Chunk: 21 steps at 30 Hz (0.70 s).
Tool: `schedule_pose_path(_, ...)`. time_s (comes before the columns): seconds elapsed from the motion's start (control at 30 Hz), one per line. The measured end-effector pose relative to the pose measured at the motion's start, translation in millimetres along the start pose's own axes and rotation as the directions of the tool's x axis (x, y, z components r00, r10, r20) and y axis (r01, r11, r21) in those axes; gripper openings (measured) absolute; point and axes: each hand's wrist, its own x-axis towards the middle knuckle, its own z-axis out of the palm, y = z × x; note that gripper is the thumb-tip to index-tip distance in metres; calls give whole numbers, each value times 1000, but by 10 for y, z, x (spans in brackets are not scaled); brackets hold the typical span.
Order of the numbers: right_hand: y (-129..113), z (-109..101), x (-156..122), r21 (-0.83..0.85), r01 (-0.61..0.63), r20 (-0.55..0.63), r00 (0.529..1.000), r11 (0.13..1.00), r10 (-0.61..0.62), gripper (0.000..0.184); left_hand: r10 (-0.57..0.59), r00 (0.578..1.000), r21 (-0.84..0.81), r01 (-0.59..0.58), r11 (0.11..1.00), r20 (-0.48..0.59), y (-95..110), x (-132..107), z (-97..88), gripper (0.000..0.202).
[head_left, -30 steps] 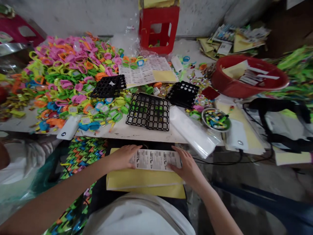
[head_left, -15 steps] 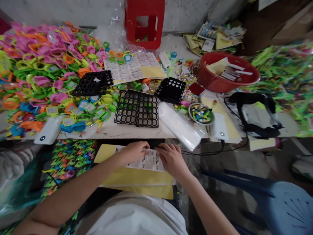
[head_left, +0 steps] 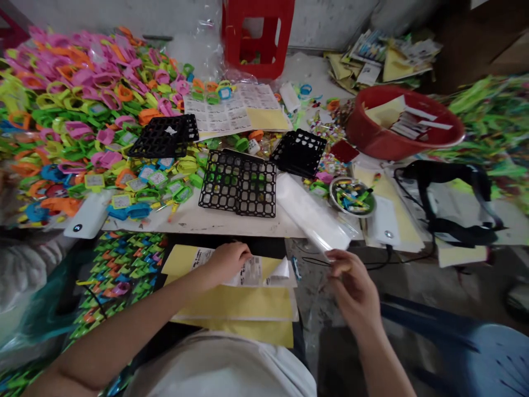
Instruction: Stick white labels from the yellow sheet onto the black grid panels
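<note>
My left hand [head_left: 226,262] rests with curled fingers on a white printed label sheet [head_left: 257,272] that lies on yellow backing sheets [head_left: 243,303] in my lap. One corner of the label sheet is peeled up. My right hand [head_left: 354,286] is lifted to the right of the sheets, fingers pinched together near the hanging end of a clear plastic bag stack [head_left: 311,215]. What the pinch holds is too small to make out.
The table [head_left: 215,221] carries a big heap of coloured plastic tags [head_left: 82,110], black grid trays [head_left: 239,183], a red basin [head_left: 399,124] with papers, a red stool [head_left: 256,36], a small bowl [head_left: 352,196], a white power bank [head_left: 87,216] and a black strap [head_left: 450,187]. A blue chair [head_left: 475,353] stands at right.
My right hand has left the label sheet and risen to the right with fingers pinched. A corner of the label sheet now stands peeled up. My left hand stays on the sheet.
</note>
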Motion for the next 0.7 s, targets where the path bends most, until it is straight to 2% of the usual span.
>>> schedule_pose_path(0.03, -3, -15, 55, -68, 37, 50, 998, 997, -34, 10, 0, 1000, -10, 0, 1000, -2, -4, -5, -8, 23)
schedule_pose_path(0.07, -3, -2, 106, -138, 86, 130, 989, 987, -68, 18, 1, 1000, -19, -1, 1000, -1, -9, -10, -18, 22)
schedule_pose_path(0.13, 1, 87, 187, -222, 185, 309, 944, 957, -111, 33, 8, 1000, -24, -8, 1000, -4, -18, -19, -40, 22)
schedule_pose_path(0.17, 1, 147, 219, -229, 221, 385, 915, 948, -120, 34, 16, 1000, -22, -16, 1000, -6, -20, -25, -47, 22)
schedule_pose_path(0.3, -40, 309, 311, -195, 272, 568, 814, 942, -117, 14, 86, 996, 32, -85, 996, -34, -6, -58, -30, 25)
schedule_pose_path(0.37, -71, 286, 338, -168, 296, 636, 762, 940, -126, 11, 94, 995, 89, -89, 992, -44, 0, -70, -2, 30)
schedule_pose_path(0.43, -91, 205, 340, -129, 291, 664, 735, 948, -136, 15, 74, 997, 125, -69, 990, -34, -2, -74, 20, 34)
schedule_pose_path(0.57, -94, 73, 264, -92, 245, 663, 738, 965, -124, 26, 59, 998, 128, -57, 990, -7, -14, -61, 25, 35)
schedule_pose_path(0.7, -69, 184, 178, -220, 261, 584, 807, 940, -88, 32, 76, 997, 141, -75, 987, -2, -4, -53, 21, 35)
